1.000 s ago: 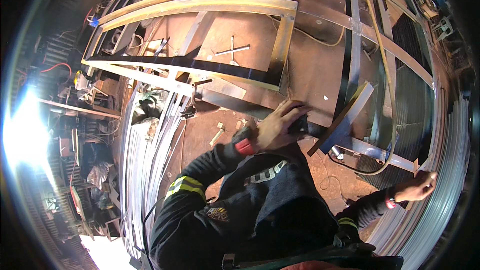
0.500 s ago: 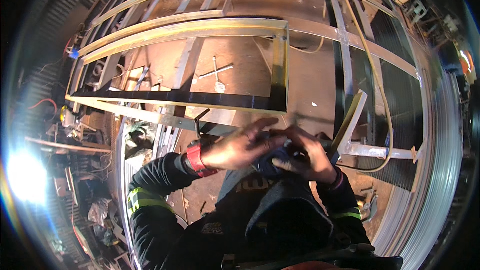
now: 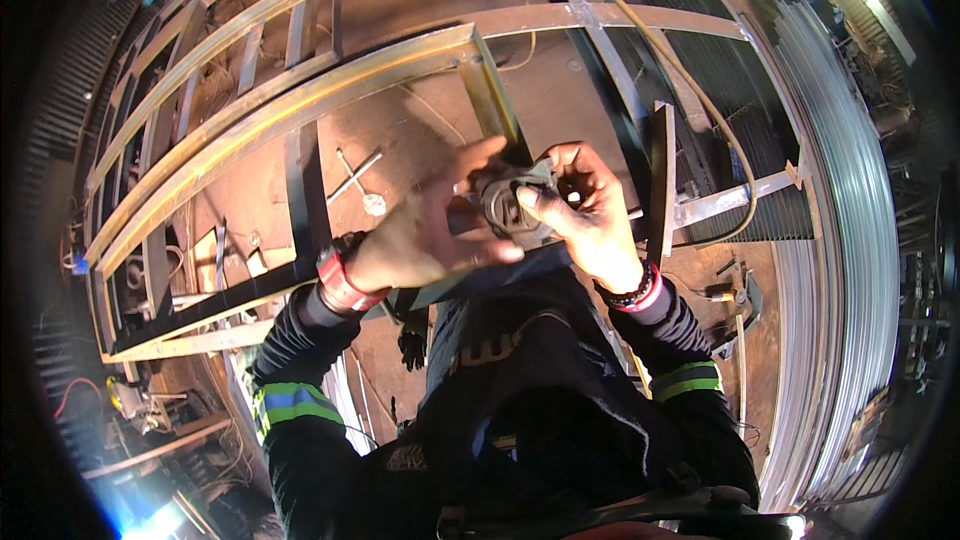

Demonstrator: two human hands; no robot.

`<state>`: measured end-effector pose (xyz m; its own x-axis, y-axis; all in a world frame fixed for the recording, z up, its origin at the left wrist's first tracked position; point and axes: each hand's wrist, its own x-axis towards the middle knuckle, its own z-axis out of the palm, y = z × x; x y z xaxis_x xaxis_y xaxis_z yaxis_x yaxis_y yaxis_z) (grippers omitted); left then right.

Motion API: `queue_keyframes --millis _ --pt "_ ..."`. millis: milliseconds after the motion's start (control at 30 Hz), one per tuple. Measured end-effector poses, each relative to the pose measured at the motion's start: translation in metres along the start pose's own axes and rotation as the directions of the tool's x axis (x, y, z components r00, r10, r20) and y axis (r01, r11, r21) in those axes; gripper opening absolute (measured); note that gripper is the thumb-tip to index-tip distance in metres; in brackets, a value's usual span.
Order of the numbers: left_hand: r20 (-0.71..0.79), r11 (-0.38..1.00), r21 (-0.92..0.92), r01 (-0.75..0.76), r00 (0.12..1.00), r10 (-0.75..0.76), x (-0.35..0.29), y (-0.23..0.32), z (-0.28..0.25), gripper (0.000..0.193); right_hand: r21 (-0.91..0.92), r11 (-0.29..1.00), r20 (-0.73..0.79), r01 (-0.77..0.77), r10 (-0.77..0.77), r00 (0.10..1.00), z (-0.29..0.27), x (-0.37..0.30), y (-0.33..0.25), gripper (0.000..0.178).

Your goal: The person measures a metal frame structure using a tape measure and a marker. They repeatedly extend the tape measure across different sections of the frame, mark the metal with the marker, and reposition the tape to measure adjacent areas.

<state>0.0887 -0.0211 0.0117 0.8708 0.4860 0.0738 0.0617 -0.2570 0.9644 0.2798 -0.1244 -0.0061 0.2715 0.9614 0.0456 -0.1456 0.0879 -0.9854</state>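
Observation:
In front of my chest, a dark grey, rounded object [image 3: 512, 202] with a ring-like groove is held by my right hand [image 3: 592, 230]. That thumb presses on its face while the fingers curl behind its right side; what kind of object it is I cannot make out. My left hand [image 3: 412, 238], blurred a little, is at the object's left side with fingers and thumb spread apart. Whether its fingertips touch the object is unclear. Both hands are above the near side of a rusty angle-iron frame [image 3: 290, 105].
A cross-shaped metal tool [image 3: 352, 178] lies on the brown floor inside the frame. A hose [image 3: 690, 85] curves down on the right, beside an upright steel piece [image 3: 662, 180]. Long stacked metal sheets [image 3: 850, 200] run along the right. Tools and scrap [image 3: 150, 410] crowd the lower left.
The view has turned, so the frame sits further left. My hands have risen away from my body with the object, and my left hand has spread its fingers.

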Motion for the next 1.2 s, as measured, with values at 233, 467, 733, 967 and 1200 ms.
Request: queue_keyframes --millis 233,467,733,967,1200 --pt "-0.07 0.921 0.365 -0.138 0.982 0.174 0.021 -0.002 0.001 0.102 0.029 0.997 0.167 -0.067 0.062 0.984 0.01 0.033 -0.027 0.024" --pt "-0.081 0.955 0.295 0.01 0.997 0.015 0.012 -0.009 -0.014 0.097 -0.198 0.954 0.381 -0.225 0.286 0.879 0.002 0.067 -0.019 0.025" --pt "0.056 0.92 0.377 0.103 0.989 -0.133 0.024 -0.028 -0.063 0.073 -0.401 0.907 0.681 0.132 0.199 0.705 -0.002 0.137 0.03 0.021" --pt "0.112 0.818 0.499 0.285 0.915 -0.388 0.026 -0.092 -0.162 0.028 -0.639 0.715 0.546 0.283 0.162 0.822 -0.019 0.202 0.033 0.026" --pt "0.024 0.714 0.617 0.33 0.9 -0.436 0.054 -0.126 -0.198 0.033 -0.795 0.524 0.427 0.307 0.123 0.896 -0.024 0.253 0.078 0.025"
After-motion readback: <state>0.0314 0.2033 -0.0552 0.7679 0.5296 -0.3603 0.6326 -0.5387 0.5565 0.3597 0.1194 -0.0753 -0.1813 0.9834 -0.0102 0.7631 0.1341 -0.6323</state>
